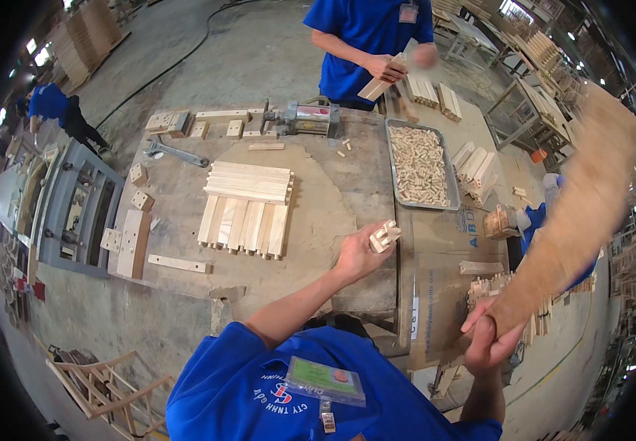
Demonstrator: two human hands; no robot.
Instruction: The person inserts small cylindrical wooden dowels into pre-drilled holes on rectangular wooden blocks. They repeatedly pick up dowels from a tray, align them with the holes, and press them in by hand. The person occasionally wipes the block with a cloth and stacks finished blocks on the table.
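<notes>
Wood fills both hands of a worker in blue: the right hand (490, 345) grips a broad, paddle-shaped piece (579, 198) by its narrow lower end, fingers wrapped around it, while the left hand (357, 253) clasps a small clutch of pale wooden pieces (385, 238), their number unclear, above the tabletop (369, 162). The paddle-shaped piece rises at the worker's right, its outline blurred. It looks stiff and probably top-heavy, making the narrow end the likeliest spot for a full, firm grip; a smooth face could slide in a loose one. The pale wooden pieces appear light, rigid and not easily broken, though one might slip from a slack hand; a hold around the middle, ends free, should suit. To the left hand's left lies a stack of slats (248, 209); ahead and to its right, a tray (428, 207) brims with dowels (421, 165). Across the way, a co-worker (365, 37) holds a board (374, 89).
</notes>
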